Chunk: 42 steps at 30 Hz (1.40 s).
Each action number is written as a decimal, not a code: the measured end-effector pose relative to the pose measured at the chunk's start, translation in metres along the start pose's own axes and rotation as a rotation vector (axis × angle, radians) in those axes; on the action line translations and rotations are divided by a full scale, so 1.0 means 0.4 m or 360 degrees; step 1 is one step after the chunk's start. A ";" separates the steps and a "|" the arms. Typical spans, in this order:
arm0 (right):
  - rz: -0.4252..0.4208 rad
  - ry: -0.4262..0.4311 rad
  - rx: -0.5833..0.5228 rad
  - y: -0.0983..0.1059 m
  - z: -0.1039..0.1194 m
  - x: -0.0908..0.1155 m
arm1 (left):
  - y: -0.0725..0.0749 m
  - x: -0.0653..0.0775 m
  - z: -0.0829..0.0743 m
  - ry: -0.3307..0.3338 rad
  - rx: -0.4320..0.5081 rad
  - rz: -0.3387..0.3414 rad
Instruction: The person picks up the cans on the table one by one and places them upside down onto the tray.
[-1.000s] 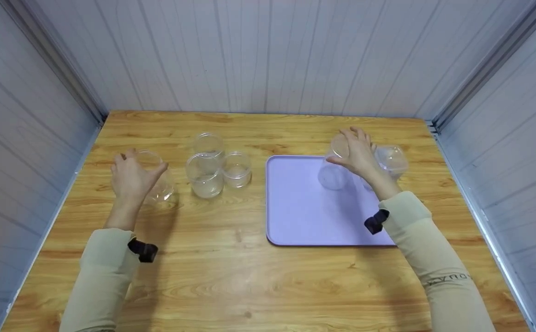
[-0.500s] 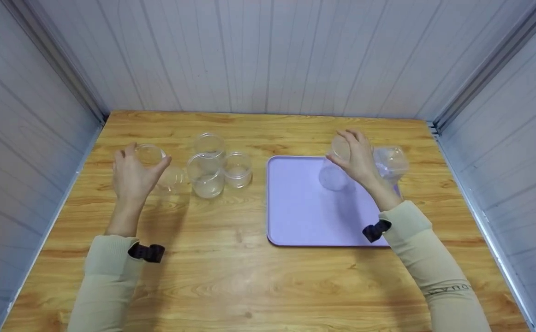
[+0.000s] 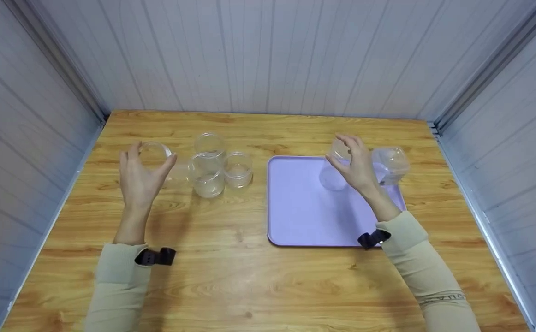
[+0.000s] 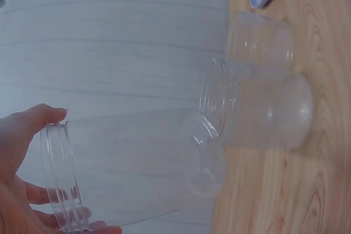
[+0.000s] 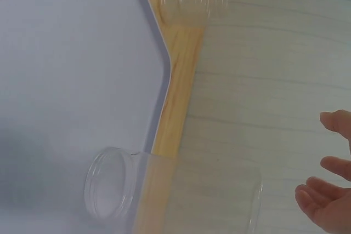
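Note:
My left hand [image 3: 142, 180] grips the threaded rim of a tall clear plastic jar [image 4: 131, 163], thumb on one side and fingers on the other. The jar hangs tilted, its base swung to the right toward the standing jars. My right hand [image 3: 360, 168] is beside the top of another tall clear jar [image 3: 334, 177], fingers spread and apart from it in the right wrist view. That jar stands upside down, its threaded mouth on the purple tray [image 3: 305, 221].
Left of the tray stand a clear jar [image 3: 209, 184], another behind it [image 3: 210, 140] and a shorter one [image 3: 238, 173]. A squarish clear container [image 3: 391, 163] stands at the tray's back right. Panelled walls [image 3: 249, 55] enclose the wooden table [image 3: 231, 276].
My left hand has moved slightly right, and the base of its jar has swung right. My right hand has drawn a little toward me while the jar on the tray has stayed put.

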State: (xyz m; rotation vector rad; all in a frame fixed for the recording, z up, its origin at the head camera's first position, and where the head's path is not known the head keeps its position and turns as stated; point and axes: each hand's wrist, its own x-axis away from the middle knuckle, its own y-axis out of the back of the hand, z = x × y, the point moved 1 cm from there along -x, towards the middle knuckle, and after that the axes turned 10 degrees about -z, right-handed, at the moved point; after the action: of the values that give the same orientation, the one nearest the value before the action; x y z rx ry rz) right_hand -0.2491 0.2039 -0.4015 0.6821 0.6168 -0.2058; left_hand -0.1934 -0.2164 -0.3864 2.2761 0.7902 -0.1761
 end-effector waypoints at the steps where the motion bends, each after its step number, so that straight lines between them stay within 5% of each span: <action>1: -0.0007 -0.0004 -0.0019 0.001 0.002 0.002 | -0.002 0.003 -0.001 -0.0001 0.0033 -0.0008; 21: -0.0131 -0.0158 -0.0359 -0.011 0.018 0.036 | -0.067 0.062 -0.042 0.0082 0.0546 -0.0034; 31: -0.0103 -0.0246 -0.0601 0.003 0.102 0.054 | -0.114 0.103 -0.067 0.0019 0.0721 -0.0015; 38: -0.0095 -0.0323 -0.0805 -0.008 0.095 0.073 | -0.148 0.133 -0.080 -0.0010 0.0875 0.0024; 42: -0.0109 -0.0363 -0.0906 -0.027 0.057 0.090 | -0.135 0.161 -0.128 0.0030 0.0990 0.0070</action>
State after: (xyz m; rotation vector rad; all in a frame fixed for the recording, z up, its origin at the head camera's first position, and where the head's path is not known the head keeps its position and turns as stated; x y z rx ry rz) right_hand -0.2134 0.1817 -0.4147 0.0854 0.4484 -0.1576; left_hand -0.1781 -0.1204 -0.4018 2.8764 0.7668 -0.4294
